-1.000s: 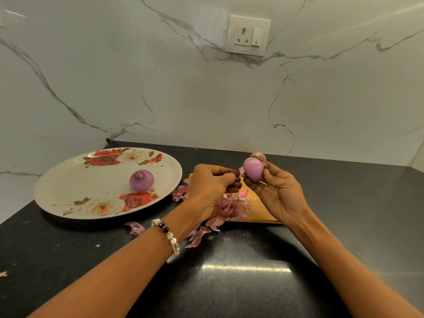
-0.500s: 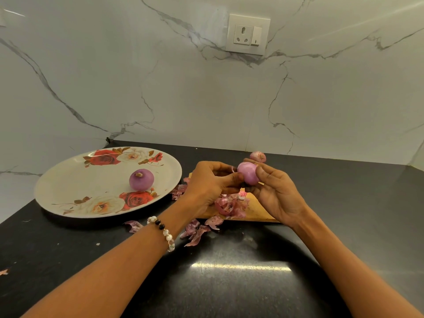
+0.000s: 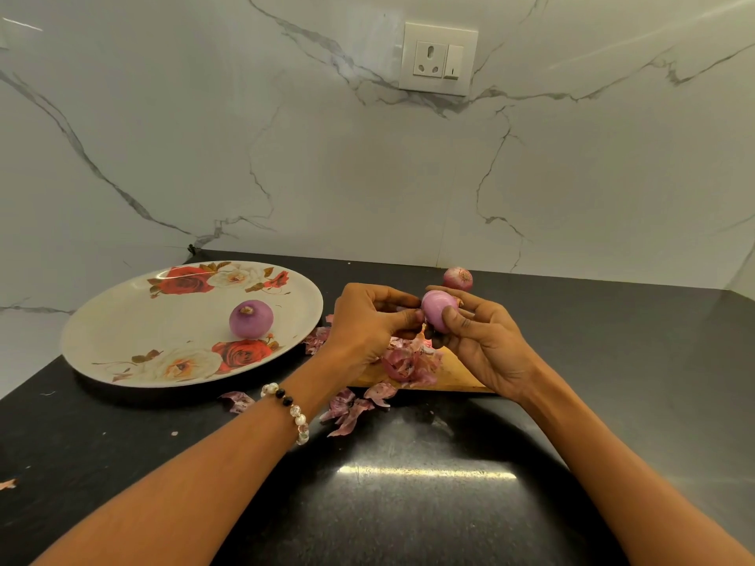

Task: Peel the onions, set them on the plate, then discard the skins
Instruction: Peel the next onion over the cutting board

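My right hand grips a smooth purple onion above the wooden cutting board. My left hand is curled beside it, fingertips touching the onion's left side. One peeled onion sits on the rose-patterned plate at the left. An onion still in its skin lies on the counter behind my hands. Loose pink skins are heaped on the board, with more skins on the counter in front of it.
A black stone counter runs to a marble wall with a socket. A stray skin lies near the plate's front rim, and a small scrap sits at the far left edge.
Both hands shifted a little left with the onion. The onion lowered from in front of the unpeeled one, and my left fingertips came against its side.
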Tool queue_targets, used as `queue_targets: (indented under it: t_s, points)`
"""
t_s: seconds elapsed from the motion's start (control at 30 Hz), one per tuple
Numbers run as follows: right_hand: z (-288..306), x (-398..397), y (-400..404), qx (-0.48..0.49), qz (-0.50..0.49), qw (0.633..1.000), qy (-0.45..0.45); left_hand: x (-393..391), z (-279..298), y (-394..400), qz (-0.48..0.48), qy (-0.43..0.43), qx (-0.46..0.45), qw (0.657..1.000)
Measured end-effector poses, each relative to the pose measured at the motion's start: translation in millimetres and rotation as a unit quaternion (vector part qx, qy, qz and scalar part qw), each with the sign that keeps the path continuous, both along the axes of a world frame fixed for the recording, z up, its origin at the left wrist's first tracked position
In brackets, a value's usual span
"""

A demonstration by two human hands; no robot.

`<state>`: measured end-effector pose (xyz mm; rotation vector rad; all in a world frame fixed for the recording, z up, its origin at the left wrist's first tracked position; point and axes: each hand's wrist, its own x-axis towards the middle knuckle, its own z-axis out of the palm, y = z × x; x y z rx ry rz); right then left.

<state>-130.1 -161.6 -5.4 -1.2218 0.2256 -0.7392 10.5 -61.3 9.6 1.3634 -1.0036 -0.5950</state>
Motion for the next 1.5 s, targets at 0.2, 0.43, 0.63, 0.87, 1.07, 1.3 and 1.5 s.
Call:
queue_targets:
  t_s: [0.2,0.43,0.63,0.87,1.07,1.3,1.5]
  points:
    - [1,-3,-1,0.014,-0.006,1.0,0.003,2,-2,-3,0.006,-0.026,0.004,1.0]
    - [-2,-6,-10,-0.002,0.0,1.0,0.0,3,-1,-3,0.008,-0.082,0.008,0.997]
    - [-3,-7,-12,-0.032,-0.01,0.999,0.023,12,0,-3,0.061,-0.157,0.033,0.985]
    - [-3,-8,-8,-0.146,-0.051,0.984,0.084,8,4,-1,0.047,-0.207,0.002,0.977]
    - [-3,-9,-7,-0.225,-0.059,0.962,0.146,6,3,1,0.037,-0.29,-0.011,0.956]
    - [-4,-7,-6,-0.306,-0.084,0.931,0.177,3,-3,0,0.025,-0.359,-0.014,0.933]
    - [-4,-5,-2,-0.337,-0.113,0.916,0.186,2,-5,-3,0.043,-0.387,-0.029,0.921]
